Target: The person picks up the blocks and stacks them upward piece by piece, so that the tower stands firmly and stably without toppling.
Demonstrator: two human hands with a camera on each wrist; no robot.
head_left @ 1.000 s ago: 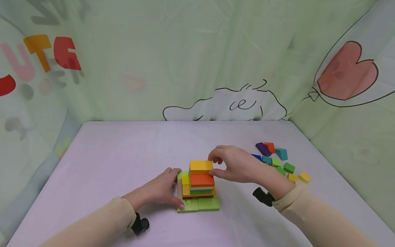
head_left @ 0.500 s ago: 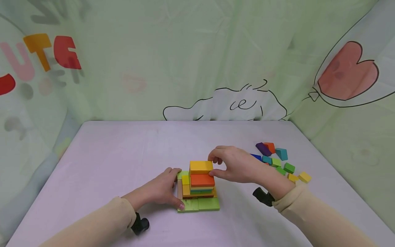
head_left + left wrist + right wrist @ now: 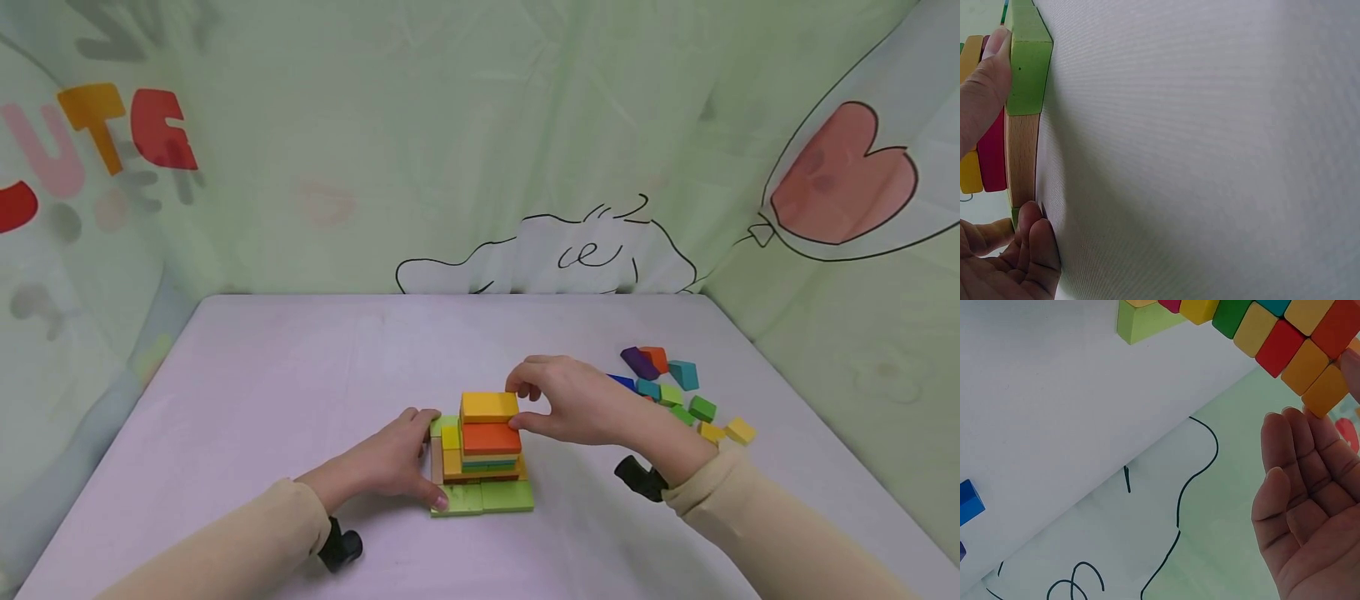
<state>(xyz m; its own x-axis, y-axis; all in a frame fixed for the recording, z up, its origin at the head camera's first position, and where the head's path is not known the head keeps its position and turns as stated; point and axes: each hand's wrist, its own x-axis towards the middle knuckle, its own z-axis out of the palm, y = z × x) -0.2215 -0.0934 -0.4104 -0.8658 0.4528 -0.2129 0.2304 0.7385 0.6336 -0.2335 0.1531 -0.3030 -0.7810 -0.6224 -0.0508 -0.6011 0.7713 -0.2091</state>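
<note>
A stepped stack of wooden blocks stands mid-table, with flat green blocks [image 3: 507,497] along its front base and an orange-red block [image 3: 491,438] high up. On top sits a yellow-orange block [image 3: 489,407]. My right hand [image 3: 577,404] pinches this top block at its right end, thumb in front and fingertips behind; the right wrist view shows the fingertips at the orange block [image 3: 1325,390]. My left hand [image 3: 393,450] spans the base's left side, thumb on the front green block [image 3: 1030,75] and fingers at the back corner. Between them lies a plain wood block [image 3: 1021,159].
Loose blocks lie to the right of the stack, among them a purple block [image 3: 639,362], a teal block [image 3: 684,374], a green block [image 3: 703,407] and a yellow block [image 3: 741,430]. A printed curtain [image 3: 360,150] rises behind the table [image 3: 322,350].
</note>
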